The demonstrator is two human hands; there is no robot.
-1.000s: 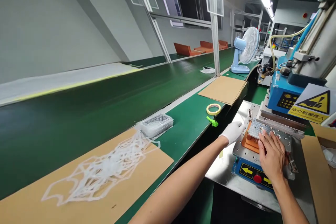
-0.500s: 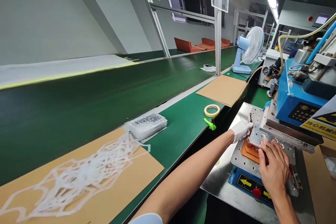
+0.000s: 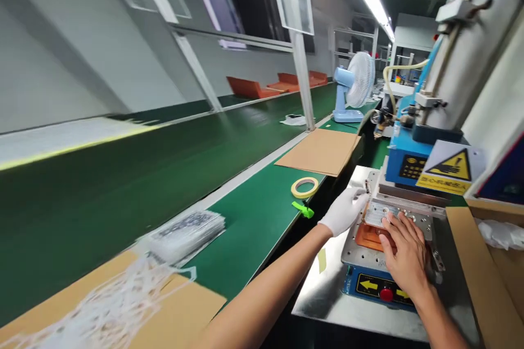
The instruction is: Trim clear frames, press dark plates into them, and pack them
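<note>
over on the stainless steel bench (image 3: pixel 315 305), my bare right hand (image 3: pixel 403 253) lies on a drilled silver metal plate (image 3: pixel 379 212), fingers (image 3: pixel 399 229) spread, with a flat orange pad (image 3: pixel 368 237) under the plate's edge. white-gloved left hand (image 3: pixel 343 210) sits at the plate's left edge, fingers (image 3: pixel 360 194) loosely together, not pinching anything. blue press base (image 3: pixel 368 283) with yellow arrows is just below, and a yellow masking tape roll (image 3: pixel 305 187) sits on the green conveyor belt (image 3: pixel 254 223) nearby.
</note>
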